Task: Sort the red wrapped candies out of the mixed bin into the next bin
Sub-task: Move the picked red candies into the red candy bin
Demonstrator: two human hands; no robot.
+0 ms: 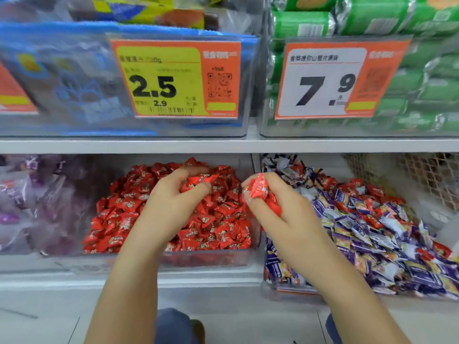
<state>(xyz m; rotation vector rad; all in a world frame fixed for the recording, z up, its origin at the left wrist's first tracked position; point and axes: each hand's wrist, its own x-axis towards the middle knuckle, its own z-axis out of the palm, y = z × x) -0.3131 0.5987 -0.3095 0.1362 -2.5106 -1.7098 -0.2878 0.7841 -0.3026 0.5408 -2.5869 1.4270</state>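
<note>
A clear bin (203, 259) on the lower shelf is heaped with red wrapped candies (119, 214). To its right a mixed bin (293, 291) holds purple-and-white candies (372, 234) with a few red ones (357, 184) scattered among them. My left hand (173, 194) hovers over the red heap, fingers curled round a red candy (198, 182). My right hand (280, 209) is above the wall between the two bins and grips a bunch of red candies (260, 192).
The white shelf edge (223, 145) runs just above the bins, with clear bins of blue packs (74, 78) and green packs (372, 23) on it behind price tags. Purple bags (37, 202) lie at the left. A wire mesh basket (422, 175) stands at the far right.
</note>
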